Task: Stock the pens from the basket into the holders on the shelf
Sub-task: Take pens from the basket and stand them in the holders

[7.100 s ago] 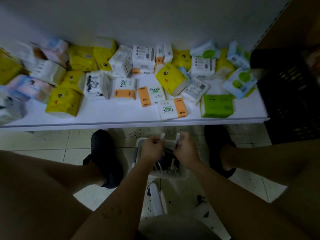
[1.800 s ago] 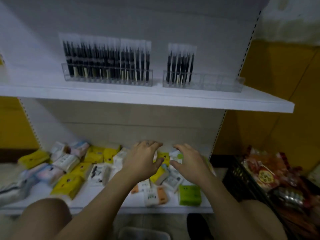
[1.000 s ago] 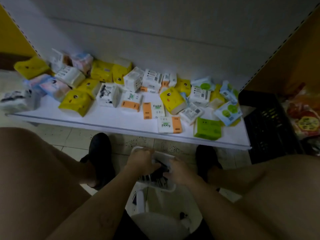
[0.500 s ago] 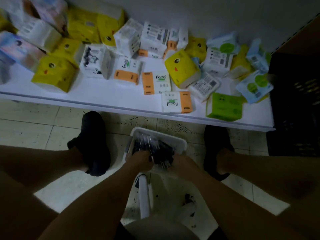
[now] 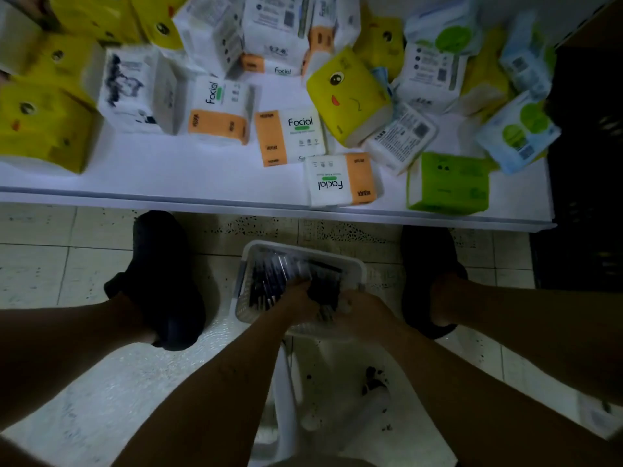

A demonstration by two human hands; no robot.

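A white basket (image 5: 358,268) sits on the tiled floor between my feet, with several black pens (image 5: 269,281) lying in it. Both my hands are down inside it. My left hand (image 5: 298,299) curls its fingers round a dark bundle of pens at the basket's middle. My right hand (image 5: 362,310) closes on the same bundle from the right. The dim light and blur hide the fingertips. The pen holders are out of view.
The white lower shelf (image 5: 202,183) just beyond the basket carries several tissue packs (image 5: 293,136). A black crate (image 5: 586,197) stands at the right. My black shoes (image 5: 161,274) flank the basket. A white stool leg (image 5: 286,399) lies below my arms.
My view dropped from the upper shelf with the holders to the floor. Both hands came down empty from shelf height into the basket and closed on pens.
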